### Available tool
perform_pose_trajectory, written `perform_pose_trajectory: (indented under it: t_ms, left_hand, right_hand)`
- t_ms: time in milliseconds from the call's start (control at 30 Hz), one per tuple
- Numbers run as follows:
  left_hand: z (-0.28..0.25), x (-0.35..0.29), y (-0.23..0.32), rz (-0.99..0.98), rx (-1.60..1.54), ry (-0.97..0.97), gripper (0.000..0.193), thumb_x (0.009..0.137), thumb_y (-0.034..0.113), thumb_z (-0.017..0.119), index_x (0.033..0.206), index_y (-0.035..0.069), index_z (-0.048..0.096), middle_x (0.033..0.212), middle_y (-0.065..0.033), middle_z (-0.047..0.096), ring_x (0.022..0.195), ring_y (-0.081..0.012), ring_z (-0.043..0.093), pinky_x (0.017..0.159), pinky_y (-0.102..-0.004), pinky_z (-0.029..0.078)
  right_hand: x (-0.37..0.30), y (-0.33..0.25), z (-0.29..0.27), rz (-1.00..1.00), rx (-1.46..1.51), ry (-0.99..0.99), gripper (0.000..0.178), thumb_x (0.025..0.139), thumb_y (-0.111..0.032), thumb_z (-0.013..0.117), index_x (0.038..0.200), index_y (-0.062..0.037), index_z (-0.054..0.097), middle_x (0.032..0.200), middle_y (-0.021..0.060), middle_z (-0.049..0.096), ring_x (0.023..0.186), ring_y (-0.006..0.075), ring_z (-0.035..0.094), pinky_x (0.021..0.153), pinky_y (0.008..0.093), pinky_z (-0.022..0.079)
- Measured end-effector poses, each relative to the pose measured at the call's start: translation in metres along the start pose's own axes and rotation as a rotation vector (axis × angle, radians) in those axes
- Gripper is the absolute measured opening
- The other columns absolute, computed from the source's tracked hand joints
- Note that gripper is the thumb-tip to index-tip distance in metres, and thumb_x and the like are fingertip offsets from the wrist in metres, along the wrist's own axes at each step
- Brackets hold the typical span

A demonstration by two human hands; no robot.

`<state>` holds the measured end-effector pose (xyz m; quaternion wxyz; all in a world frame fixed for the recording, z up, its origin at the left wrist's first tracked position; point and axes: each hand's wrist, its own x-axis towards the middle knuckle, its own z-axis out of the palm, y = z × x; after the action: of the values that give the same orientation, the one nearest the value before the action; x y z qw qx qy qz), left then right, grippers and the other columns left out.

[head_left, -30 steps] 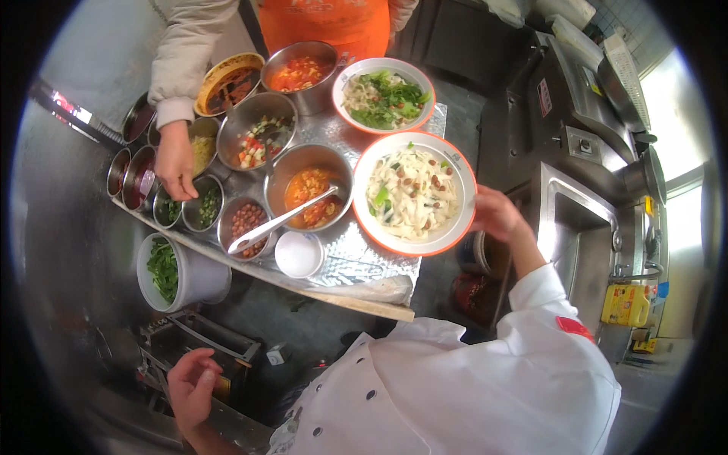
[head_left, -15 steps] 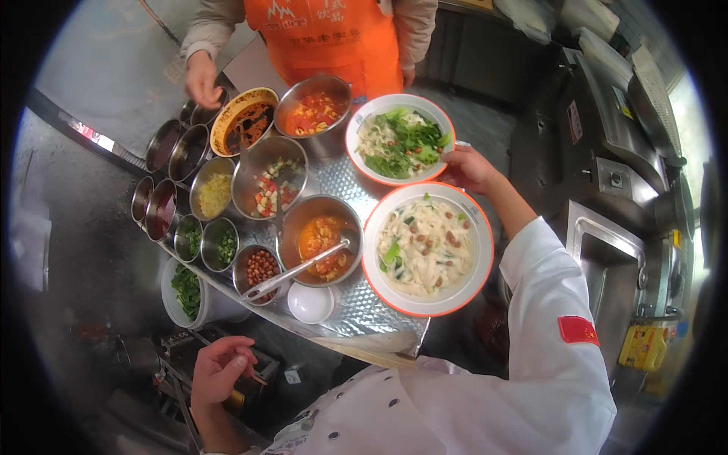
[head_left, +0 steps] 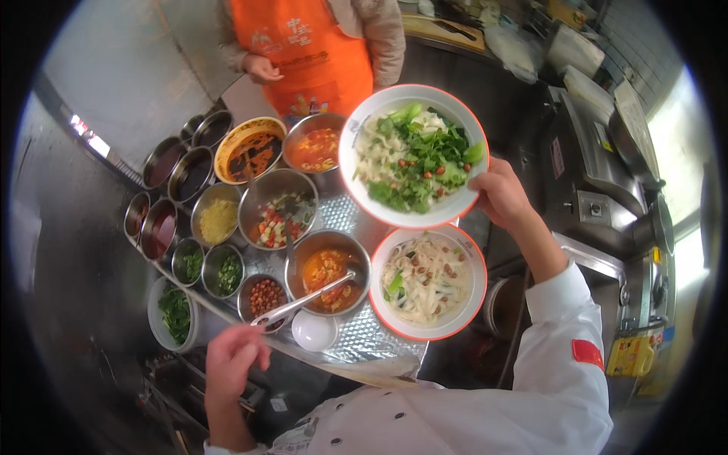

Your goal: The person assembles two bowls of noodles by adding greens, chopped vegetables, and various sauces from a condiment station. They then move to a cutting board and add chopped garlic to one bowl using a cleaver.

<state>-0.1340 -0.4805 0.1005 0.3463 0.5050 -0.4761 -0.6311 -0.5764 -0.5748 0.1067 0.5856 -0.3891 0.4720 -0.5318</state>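
My right hand [head_left: 504, 193] grips the right rim of a white bowl [head_left: 351, 148] with an orange edge. Noodles, leafy greens and some peanuts fill it, and it is raised above the foil-covered table [head_left: 379, 322]. Below it, partly overlapped, a second orange-rimmed bowl [head_left: 475, 280] of noodles, peanuts and a little green sits at the table's right edge. My left hand [head_left: 233, 362] is empty, fingers loosely bent, by the near edge. Closest to it are a ladle [head_left: 307, 298] resting in a steel pot [head_left: 302, 250] of orange-red soup, a cup of peanuts [head_left: 265, 296] and a small white bowl [head_left: 315, 331].
A person in an orange apron [head_left: 303, 53] stands across the table. Several steel containers crowd its left side, including diced vegetables [head_left: 277, 227] and a dark sauce pan [head_left: 227, 144]. A tub of greens [head_left: 178, 315] stands left; steel kitchen equipment [head_left: 595, 171] lines the right.
My right hand has lifted the greens-topped bowl up off its place. My left hand has moved up toward the table edge. The other person's hand has drawn back from the pots.
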Motion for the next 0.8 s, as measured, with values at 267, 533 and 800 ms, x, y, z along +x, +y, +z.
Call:
perform_pose_trajectory:
  t_ms: [267, 533, 800]
  left_hand:
    - [-0.002, 0.017, -0.004, 0.114, -0.844, -0.186, 0.058, 0.084, 0.021, 0.053, 0.132, -0.003, 0.031, 0.124, -0.0147, 0.049, 0.112, -0.0256, 0.050, 0.096, -0.0373, 0.039]
    - [-0.122, -0.044, -0.029, 0.232, -0.911, 0.164, 0.064, 0.070, 0.014, 0.046, 0.129, -0.006, 0.033, 0.123, -0.0198, 0.049, 0.112, -0.0280, 0.050, 0.095, -0.0376, 0.041]
    - [-0.180, -0.072, -0.057, 0.260, -0.925, 0.329, 0.062, 0.070, 0.015, 0.045, 0.128, -0.006, 0.035, 0.121, -0.0189, 0.050, 0.110, -0.0281, 0.051, 0.094, -0.0373, 0.041]
  right_hand:
    - [-0.063, 0.020, 0.176, 0.275, -0.011, -0.208, 0.033, 0.076, 0.001, 0.050, 0.107, 0.0098, 0.052, 0.092, 0.0130, 0.061, 0.068, 0.0155, 0.059, 0.055, 0.0244, 0.047]
    - [-0.035, 0.043, 0.344, -0.709, -1.066, -0.640, 0.027, 0.074, -0.011, 0.068, 0.097, 0.0007, 0.060, 0.083, 0.0133, 0.062, 0.067, 0.0236, 0.061, 0.057, 0.0315, 0.050]
    - [-0.010, 0.083, 0.450, -0.702, -1.052, -0.879, 0.017, 0.069, 0.003, 0.066, 0.085, 0.0007, 0.061, 0.071, 0.0141, 0.058, 0.065, 0.0275, 0.059, 0.058, 0.0329, 0.047]
